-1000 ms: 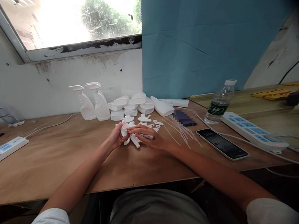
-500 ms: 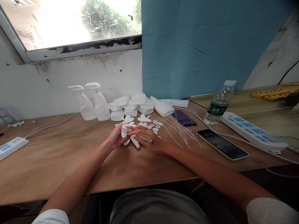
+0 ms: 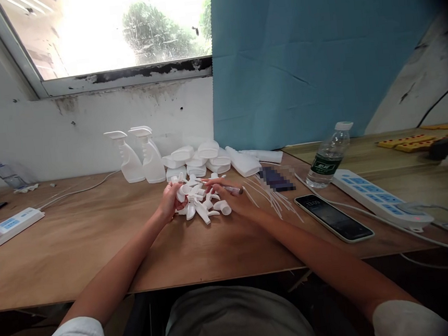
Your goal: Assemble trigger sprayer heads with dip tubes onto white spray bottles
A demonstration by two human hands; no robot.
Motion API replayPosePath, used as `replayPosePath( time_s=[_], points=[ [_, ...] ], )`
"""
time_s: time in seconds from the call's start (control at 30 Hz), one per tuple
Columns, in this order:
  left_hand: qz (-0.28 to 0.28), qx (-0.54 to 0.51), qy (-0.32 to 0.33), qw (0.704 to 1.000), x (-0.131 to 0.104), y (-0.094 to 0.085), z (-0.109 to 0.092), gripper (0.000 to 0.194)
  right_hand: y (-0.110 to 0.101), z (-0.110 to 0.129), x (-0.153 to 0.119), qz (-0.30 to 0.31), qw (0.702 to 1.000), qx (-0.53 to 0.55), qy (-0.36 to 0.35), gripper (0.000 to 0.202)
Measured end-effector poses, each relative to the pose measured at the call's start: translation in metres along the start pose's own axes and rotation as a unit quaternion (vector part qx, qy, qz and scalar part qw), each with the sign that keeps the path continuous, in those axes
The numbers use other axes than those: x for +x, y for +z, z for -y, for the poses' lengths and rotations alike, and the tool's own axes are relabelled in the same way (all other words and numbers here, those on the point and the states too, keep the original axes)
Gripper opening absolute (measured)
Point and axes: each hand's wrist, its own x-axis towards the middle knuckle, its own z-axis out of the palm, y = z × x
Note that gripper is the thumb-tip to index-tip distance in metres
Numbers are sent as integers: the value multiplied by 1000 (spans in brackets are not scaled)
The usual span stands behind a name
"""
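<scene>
Head view: right fingers (image 3: 219, 182) hold a tool (image 3: 234, 190) near white parts (image 3: 203, 211).

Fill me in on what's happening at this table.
A person's left hand holds a white plastic part, while the right hand grips a slim tool. Loose white parts lie in a heap between and below the hands. Behind them, spray bottles stand upright beside a stack of white bottles lying down.

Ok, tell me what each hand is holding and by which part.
The left hand grips a white plastic piece, though by which part is too small to tell. The right hand holds a slim tool by its handle.
</scene>
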Motion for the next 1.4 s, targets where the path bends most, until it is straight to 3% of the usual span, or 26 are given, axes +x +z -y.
replayPosePath(
  time_s=[0.17,0.27,0.43,0.6,0.77,0.9,1.13,1.4],
  points=[
    [-45,83,87,992,7,-16,-1,40,-34,-22,12,-116,991,14,61,33],
    [-69,147,138,977,9,-23,1,35,-60,-39,12,-137,988,-8,71,39],
    [-90,287,184,936,7,-25,2,26,-94,-56,7,-157,974,-137,92,52],
    [-57,435,184,879,5,-25,4,30,-107,-55,7,-158,931,-313,99,60],
    [-40,484,201,851,7,-28,8,39,-108,-55,7,-158,900,-388,116,63],
    [-43,487,208,847,9,-29,10,47,-111,-55,7,-157,885,-420,125,64],
    [-23,470,236,850,8,-25,9,50,-113,-58,7,-165,896,-393,126,64],
    [-115,411,159,890,16,-32,14,47,-108,-53,6,-135,917,-335,166,61]
  ],
)
